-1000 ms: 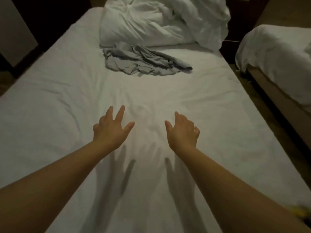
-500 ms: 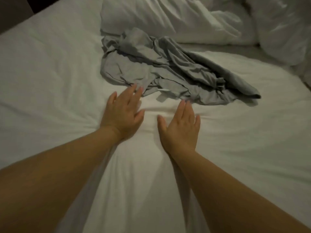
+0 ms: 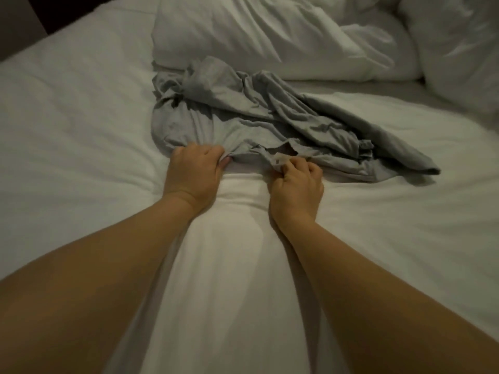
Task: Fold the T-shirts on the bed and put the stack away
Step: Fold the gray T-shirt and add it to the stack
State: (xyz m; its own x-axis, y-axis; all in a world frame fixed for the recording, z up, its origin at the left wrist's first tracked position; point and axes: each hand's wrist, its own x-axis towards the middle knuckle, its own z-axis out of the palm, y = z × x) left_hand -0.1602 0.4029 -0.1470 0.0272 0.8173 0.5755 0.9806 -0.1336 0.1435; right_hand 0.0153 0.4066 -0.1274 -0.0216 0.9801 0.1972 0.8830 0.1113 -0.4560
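Observation:
A crumpled grey T-shirt (image 3: 259, 114) lies in a heap on the white bed (image 3: 81, 117), just in front of the pillows. My left hand (image 3: 193, 171) is closed on the near left edge of the grey cloth. My right hand (image 3: 297, 182) pinches the near edge a little to the right, by what looks like the neck opening with a label. Both forearms reach across the sheet from the bottom of the view. How many shirts are in the heap I cannot tell.
White pillows and a bunched duvet (image 3: 270, 33) lie behind the heap, and another white pillow (image 3: 459, 44) sits at the far right. A dark gap (image 3: 16, 22) shows past the bed's far left corner. Bare sheet spreads around my arms.
I have leaned in toward the heap. Both hands, open and flat above the sheet before, have reached the grey cloth and closed on its near edge.

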